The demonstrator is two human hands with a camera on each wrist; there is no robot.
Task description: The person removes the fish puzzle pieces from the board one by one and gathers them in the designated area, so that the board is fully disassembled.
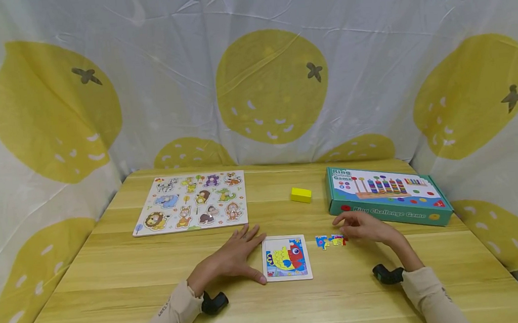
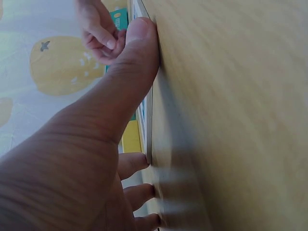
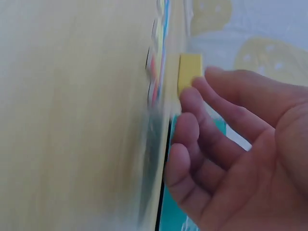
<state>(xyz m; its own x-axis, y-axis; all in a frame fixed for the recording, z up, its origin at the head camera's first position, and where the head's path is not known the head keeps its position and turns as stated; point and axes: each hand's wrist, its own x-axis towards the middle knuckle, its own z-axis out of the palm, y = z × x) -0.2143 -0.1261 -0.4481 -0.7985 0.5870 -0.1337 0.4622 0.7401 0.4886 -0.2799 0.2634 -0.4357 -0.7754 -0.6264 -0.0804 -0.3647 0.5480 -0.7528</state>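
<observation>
A small fish jigsaw puzzle in a white-edged tray (image 1: 309, 266) lies flat on the table. Most of the picture is filled, with a pale bare patch at its upper left. My left hand (image 1: 232, 257) is spread at the tray's left side, thumb and index finger touching its edge. Loose puzzle pieces (image 1: 322, 242) lie just right of the tray. Over their right end hovers my right hand (image 1: 365, 227), its fingers loosely bent. In the right wrist view, nothing shows between the fingers (image 3: 186, 126); the pieces appear edge-on beyond them.
An animal puzzle board (image 1: 189, 202) lies at the back left. A yellow block (image 1: 300, 194) sits behind the tray. The green Ring Challenge Game box (image 1: 387, 194) stands at the back right, close behind my right hand. A lemon-print curtain (image 1: 180, 86) surrounds the wooden table (image 1: 271, 312).
</observation>
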